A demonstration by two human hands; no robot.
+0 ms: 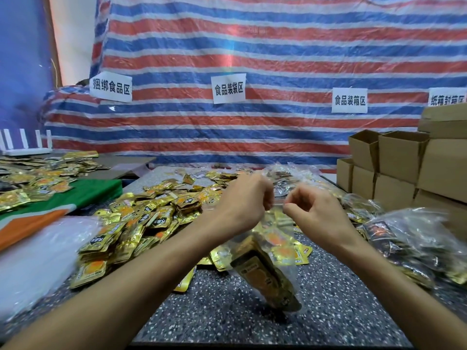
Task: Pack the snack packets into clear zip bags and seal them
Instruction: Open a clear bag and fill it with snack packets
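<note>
The left hand [242, 200] and right hand [312, 207] are pinching the filled zip bag [269, 270] at its mouth. They are likely sealing it; next comes pressing along its strip.

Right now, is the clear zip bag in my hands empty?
No, gold snack packets show through the clear zip bag that the left hand and right hand pinch.

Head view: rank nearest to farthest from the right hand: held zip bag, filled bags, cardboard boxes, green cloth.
1. zip bag, pinched by the right hand itself.
2. filled bags, just to its right.
3. cardboard boxes, back right.
4. green cloth, far left.
</note>
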